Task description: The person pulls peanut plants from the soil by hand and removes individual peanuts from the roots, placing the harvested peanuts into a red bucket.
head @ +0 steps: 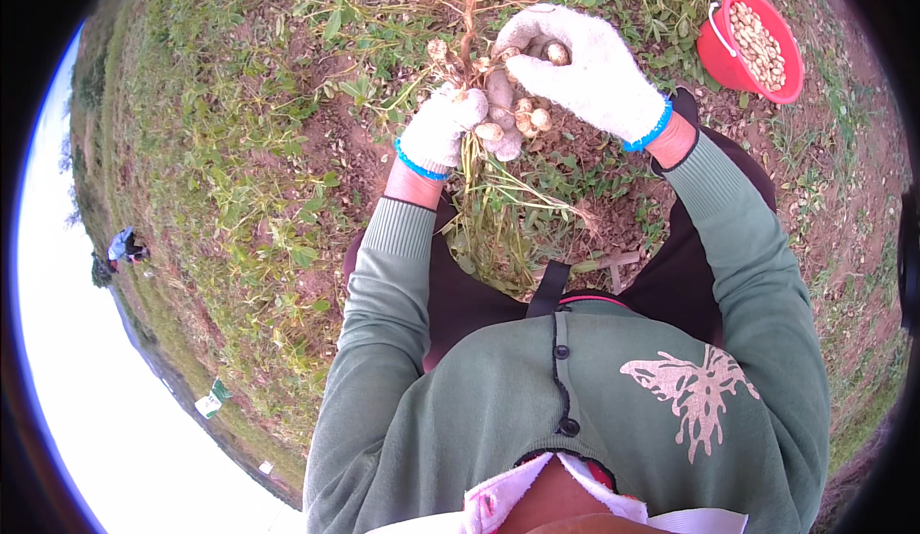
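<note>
My left hand (440,123), in a white knit glove with a blue cuff, grips a pulled-up peanut plant (469,27) by its stems. The roots fan out upward past the top of the picture, and the green stems (471,167) hang below the fist. Several pale peanut pods (533,119) cling around the hand. My right hand (586,78), gloved the same way, curls over the right side of the root cluster. Its thumb and forefinger close on a pod (509,54), and another pod (557,53) shows inside the curled fingers.
A red bucket (708,53) holding many peanut pods stands on the soil at the upper right. Leafy peanut plants (287,196) cover the ground at left. Cut stems (503,239) lie between my legs. Far left, a person (125,245) bends over near the field edge, and a white-and-green sack (213,400) stands lower down.
</note>
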A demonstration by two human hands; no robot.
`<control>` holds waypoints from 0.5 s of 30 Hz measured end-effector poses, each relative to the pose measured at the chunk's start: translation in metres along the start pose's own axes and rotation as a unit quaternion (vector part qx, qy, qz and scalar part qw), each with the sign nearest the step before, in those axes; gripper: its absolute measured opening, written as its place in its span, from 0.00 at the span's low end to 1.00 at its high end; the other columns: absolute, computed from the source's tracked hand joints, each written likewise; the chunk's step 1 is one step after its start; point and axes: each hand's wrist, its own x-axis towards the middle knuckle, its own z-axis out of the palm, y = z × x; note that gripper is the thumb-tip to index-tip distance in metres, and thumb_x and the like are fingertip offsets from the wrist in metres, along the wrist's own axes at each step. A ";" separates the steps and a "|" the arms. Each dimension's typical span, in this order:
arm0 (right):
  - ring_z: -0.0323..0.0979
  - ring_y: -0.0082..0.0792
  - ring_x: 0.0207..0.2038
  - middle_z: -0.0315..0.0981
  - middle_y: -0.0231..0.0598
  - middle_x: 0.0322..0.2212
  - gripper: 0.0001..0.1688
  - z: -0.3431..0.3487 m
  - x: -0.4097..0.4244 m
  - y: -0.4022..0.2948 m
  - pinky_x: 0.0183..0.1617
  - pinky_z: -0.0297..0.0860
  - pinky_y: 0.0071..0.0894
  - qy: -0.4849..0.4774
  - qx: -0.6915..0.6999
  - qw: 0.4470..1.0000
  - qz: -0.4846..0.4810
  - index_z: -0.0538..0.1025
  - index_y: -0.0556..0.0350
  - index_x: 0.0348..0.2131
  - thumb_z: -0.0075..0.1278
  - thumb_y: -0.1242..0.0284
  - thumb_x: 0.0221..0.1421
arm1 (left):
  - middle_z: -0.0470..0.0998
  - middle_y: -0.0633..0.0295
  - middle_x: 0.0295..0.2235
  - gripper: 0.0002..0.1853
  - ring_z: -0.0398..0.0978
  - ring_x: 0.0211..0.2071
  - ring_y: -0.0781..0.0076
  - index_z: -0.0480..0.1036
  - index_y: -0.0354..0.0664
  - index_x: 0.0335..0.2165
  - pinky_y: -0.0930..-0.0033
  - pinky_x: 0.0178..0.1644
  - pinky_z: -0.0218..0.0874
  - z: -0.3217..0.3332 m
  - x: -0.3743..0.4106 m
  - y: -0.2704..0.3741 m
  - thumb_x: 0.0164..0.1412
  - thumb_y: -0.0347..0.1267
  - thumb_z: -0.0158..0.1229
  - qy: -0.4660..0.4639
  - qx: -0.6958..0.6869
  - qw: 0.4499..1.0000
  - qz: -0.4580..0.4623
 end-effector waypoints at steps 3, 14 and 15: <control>0.68 0.24 0.28 0.75 0.31 0.29 0.11 0.001 -0.001 0.003 0.32 0.67 0.26 0.011 -0.039 0.999 -0.012 0.77 0.54 0.35 0.54 0.70 0.50 | 0.74 0.53 0.33 0.37 0.64 0.18 0.70 0.64 0.31 0.50 0.64 0.23 0.59 0.000 -0.002 -0.005 0.52 0.48 0.63 0.001 -0.010 1.000 0.001; 0.72 0.21 0.31 0.74 0.29 0.30 0.12 -0.021 0.007 0.032 0.36 0.69 0.22 0.109 -0.102 0.988 -0.026 0.75 0.54 0.36 0.60 0.73 0.51 | 0.70 0.63 0.20 0.20 0.65 0.19 0.71 0.70 0.35 0.36 0.61 0.26 0.61 0.010 -0.005 0.007 0.52 0.39 0.65 0.027 -0.091 0.995 0.025; 0.70 0.18 0.32 0.73 0.27 0.30 0.12 -0.018 0.005 0.025 0.37 0.69 0.20 0.094 -0.096 0.991 -0.019 0.75 0.54 0.36 0.60 0.74 0.50 | 0.69 0.64 0.20 0.20 0.64 0.19 0.72 0.70 0.36 0.36 0.62 0.26 0.60 0.007 -0.004 0.006 0.53 0.41 0.65 -0.015 -0.101 0.994 0.031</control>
